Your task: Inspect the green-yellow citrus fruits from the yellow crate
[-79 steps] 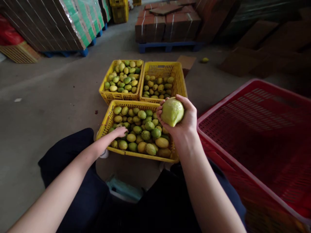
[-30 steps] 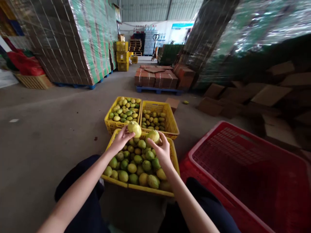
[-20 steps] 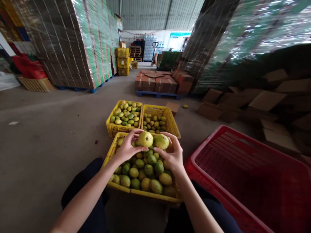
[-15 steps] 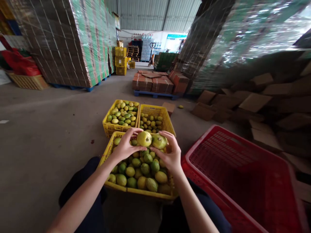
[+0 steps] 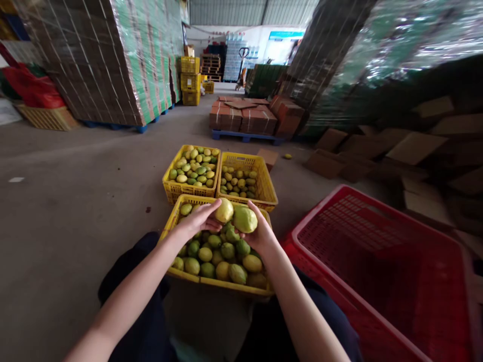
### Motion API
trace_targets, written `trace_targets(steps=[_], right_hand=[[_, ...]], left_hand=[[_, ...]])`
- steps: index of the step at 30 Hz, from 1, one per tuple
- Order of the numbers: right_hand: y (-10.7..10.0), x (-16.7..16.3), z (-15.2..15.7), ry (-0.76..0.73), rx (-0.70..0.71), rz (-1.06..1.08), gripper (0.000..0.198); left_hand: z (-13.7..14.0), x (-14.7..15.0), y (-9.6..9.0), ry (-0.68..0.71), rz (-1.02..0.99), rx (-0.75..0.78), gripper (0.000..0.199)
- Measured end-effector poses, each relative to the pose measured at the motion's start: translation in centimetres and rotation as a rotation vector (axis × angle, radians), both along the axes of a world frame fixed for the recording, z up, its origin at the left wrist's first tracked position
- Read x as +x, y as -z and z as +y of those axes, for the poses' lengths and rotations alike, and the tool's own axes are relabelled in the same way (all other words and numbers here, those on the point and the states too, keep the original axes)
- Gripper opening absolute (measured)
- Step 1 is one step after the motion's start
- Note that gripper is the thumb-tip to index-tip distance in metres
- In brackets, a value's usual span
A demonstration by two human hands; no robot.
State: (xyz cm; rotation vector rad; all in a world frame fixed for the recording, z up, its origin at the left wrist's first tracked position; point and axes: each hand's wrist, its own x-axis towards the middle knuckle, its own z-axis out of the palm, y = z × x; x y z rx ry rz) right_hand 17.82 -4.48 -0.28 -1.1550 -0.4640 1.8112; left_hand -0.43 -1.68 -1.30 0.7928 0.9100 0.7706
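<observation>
Grasping a yellow lemon in the left hand and a greenish fruit in the right hand, holding both side by side above the near yellow crate, left of the red crate

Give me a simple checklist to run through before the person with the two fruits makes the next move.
1. Left grip has the yellow fruit: ok, it is held above the front crate.
2. Right grip has the greener fruit: ok, held beside the other.
3. Held fruits apart from each other: cannot tell, they look side by side but contact is unclear.
4. Room in the back-right crate: ok, its fruit lies below the rim.
5. Room in the back-left crate: not ok, fruit is heaped about rim level.
6. Red crate bottom visible: not ok, too dark.
</observation>
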Motion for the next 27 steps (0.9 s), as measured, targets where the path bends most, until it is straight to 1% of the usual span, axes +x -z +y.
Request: trace_targets(steps=[2, 3, 4, 5, 7, 9, 10, 12, 14, 15, 17, 20, 23, 25, 27], right_hand=[[0.3, -0.2, 0.2, 0.043, 0.013, -0.002, 0.032], [0.6, -0.3, 0.2, 0.085, 0.06, -0.016, 0.031], [0.8, -0.4, 0.2, 0.147, 0.136, -0.045, 0.032], [0.9, -0.4, 0.2, 0.234, 0.238, -0.093, 0.033], [1.0, -0.5, 0.1, 0.44, 0.484, -0.244, 0.039], [0.7, -0.3, -0.1, 0.588, 0.73, -0.421, 0.045], [0.4, -0.2, -0.2, 0.619, 0.839, -0.496, 0.049], [-0.1, 0.0, -0.4, 0.596, 1.034, -0.613, 0.057], [-0.2, 0.1, -0.4, 0.532, 1.174, -0.708, 0.056], [-0.2, 0.1, -0.3, 0.505, 1.215, -0.749, 0.054], [0.0, 0.0, -0.1, 0.496, 1.229, -0.804, 0.05], [0.2, -0.4, 0.3, 0.512, 1.119, -0.751, 0.054], [-0.1, -0.7, 0.5, 0.442, 0.94, -0.56, 0.061], [-0.2, -0.9, 0.4, 0.408, 0.807, -0.446, 0.064], [-0.1, -1.2, 0.4, 0.373, 0.689, -0.385, 0.062]], left_hand=[[-0.1, 0.0, 0.0, -0.004, 0.001, 0.043, 0.048], [-0.2, 0.0, -0.1, -0.021, -0.004, 0.085, 0.05], [-0.2, 0.0, -0.2, -0.056, -0.007, 0.152, 0.054], [-0.2, -0.1, -0.3, -0.102, -0.004, 0.243, 0.059], [-0.2, -0.2, -0.6, -0.197, 0.016, 0.463, 0.068], [-0.2, -0.4, -0.8, -0.259, 0.039, 0.658, 0.071], [-0.3, -0.5, -0.9, -0.271, 0.047, 0.727, 0.07], [-0.6, -0.5, -1.1, -0.275, 0.059, 0.822, 0.067], [-0.9, -0.5, -1.1, -0.262, 0.078, 0.877, 0.063], [-1.1, -0.5, -1.1, -0.252, 0.087, 0.89, 0.061], [-1.3, -0.5, -1.2, -0.25, 0.092, 0.888, 0.056], [-1.2, -0.6, -1.4, -0.29, 0.044, 0.82, 0.056], [-0.8, -0.5, -1.5, -0.339, -0.074, 0.638, 0.056], [-0.5, -0.3, -1.5, -0.362, -0.156, 0.486, 0.046], [-0.3, 0.0, -1.3, -0.397, -0.218, 0.36, 0.033]])
